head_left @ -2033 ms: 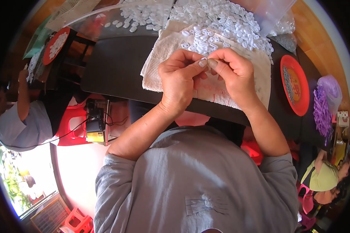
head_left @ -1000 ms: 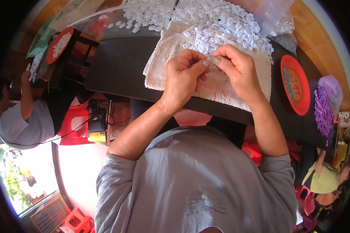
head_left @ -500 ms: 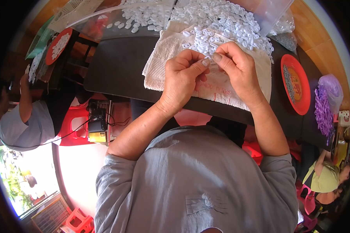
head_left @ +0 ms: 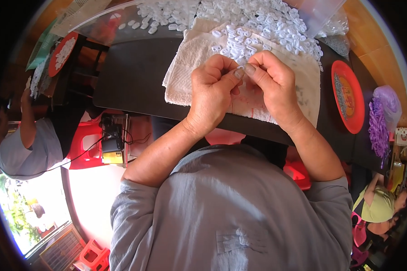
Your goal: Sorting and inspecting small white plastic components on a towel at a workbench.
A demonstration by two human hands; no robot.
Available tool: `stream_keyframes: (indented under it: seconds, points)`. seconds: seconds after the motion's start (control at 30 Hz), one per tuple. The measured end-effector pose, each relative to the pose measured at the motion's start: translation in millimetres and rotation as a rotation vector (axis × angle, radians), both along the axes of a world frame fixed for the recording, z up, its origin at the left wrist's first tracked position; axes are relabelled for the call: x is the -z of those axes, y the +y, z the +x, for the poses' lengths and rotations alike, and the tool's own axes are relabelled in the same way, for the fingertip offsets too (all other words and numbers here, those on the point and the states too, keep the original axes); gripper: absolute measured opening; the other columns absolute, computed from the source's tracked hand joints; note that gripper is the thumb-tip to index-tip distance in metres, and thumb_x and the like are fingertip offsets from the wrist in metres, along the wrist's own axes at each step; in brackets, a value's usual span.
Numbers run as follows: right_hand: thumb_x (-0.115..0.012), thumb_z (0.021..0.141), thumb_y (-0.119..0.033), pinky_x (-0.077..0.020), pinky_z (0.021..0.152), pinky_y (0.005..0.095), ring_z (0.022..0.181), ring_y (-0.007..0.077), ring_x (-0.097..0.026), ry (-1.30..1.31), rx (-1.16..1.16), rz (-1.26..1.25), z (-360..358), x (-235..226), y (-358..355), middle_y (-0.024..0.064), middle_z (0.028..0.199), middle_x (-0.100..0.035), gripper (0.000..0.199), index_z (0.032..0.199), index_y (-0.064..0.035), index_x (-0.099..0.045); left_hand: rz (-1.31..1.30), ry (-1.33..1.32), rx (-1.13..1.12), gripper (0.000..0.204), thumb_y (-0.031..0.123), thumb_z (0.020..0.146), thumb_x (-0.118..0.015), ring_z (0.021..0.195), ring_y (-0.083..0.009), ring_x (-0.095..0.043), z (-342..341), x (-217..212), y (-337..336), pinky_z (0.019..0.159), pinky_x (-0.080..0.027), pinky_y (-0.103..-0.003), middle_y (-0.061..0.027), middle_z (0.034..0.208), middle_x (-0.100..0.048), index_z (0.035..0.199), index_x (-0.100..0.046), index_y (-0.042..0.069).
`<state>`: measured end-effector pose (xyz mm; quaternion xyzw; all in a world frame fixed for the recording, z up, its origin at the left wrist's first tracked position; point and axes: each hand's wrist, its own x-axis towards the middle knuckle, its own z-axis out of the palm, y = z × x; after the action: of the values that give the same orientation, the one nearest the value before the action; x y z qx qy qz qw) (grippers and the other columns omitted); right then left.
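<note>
Two-handed, apparently pinching a white piece (head_left: 240, 67) between nearly closed left hand (head_left: 214, 88) and right hand (head_left: 275, 81), risking a drop through slack grip.

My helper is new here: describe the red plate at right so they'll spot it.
On the dark table, find the pale towel. Right of it sits the red plate. It holds grey bits, whereas the far-left plate holds white pieces.

The person wears a loose, plain grey shirt (head_left: 203, 203), softly creased across the front, with wide short sleeves (head_left: 133, 203). On the chest sits a rectangular patch (head_left: 229, 245) of similar grey with a small knotted bump. Dark trousers (head_left: 272, 152) show past the hem. The left hand (head_left: 210, 88) and right hand (head_left: 276, 83) are bare.
</note>
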<state>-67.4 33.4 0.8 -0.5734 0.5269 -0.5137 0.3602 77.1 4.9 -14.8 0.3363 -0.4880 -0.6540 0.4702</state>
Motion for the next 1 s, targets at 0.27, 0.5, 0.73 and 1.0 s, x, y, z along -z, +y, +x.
stream_keyframes:
  seconds: [0.27,0.5,0.73,1.0]
  points:
    - [-0.057,0.093,-0.009,-0.0387,0.058,0.0191,0.065,0.0036,-0.048,-0.03,-0.065,-0.023,-2.2,3.4,0.1,-0.0038,0.073,-0.052,0.008,0.088,-0.0033,-0.056,-0.117,-0.019,-0.004,0.005,0.004,0.09,-0.061,0.061,-0.0049,-0.052,-0.9,1.1,-0.4,0.055,-0.041,-0.019,-0.0011,0.072,-0.059,0.087,-0.06,0.0]
    - [-0.058,0.093,-0.015,-0.0375,0.055,0.0199,0.062,0.0052,-0.052,0.035,-0.021,0.066,-3.0,-25.1,-5.7,-0.0034,0.069,-0.055,0.012,0.088,-0.0043,-0.061,-0.257,-0.077,-0.055,0.007,0.006,0.091,-0.06,0.062,-0.0062,-0.051,12.9,6.1,12.9,0.056,-0.042,-0.02,-0.0014,0.073,-0.057,0.088,-0.057,0.0]
    - [-0.063,0.084,-0.018,-0.0464,0.062,0.0335,0.07,0.0246,-0.059,1.197,0.065,-0.383,-8.3,-14.0,-108.9,0.0059,0.08,-0.063,0.012,0.085,-0.0065,-0.066,-0.241,-0.075,-0.021,0.008,0.007,0.09,-0.061,0.059,-0.0067,-0.05,9.3,11.7,13.4,0.054,-0.041,-0.021,-0.0008,0.067,-0.056,0.087,-0.058,0.0]
    - [-0.063,0.08,-0.019,-0.0388,0.086,0.042,0.101,0.0249,-0.055,1.431,0.077,-0.423,17.8,-0.3,-118.0,0.0045,0.096,-0.061,0.01,0.081,-0.0101,-0.066,-0.106,0.108,-0.01,0.01,0.01,0.091,-0.059,0.059,-0.006,-0.05,14.9,12.6,9.5,0.052,-0.041,-0.021,-0.0005,0.07,-0.057,0.088,-0.059,0.0]
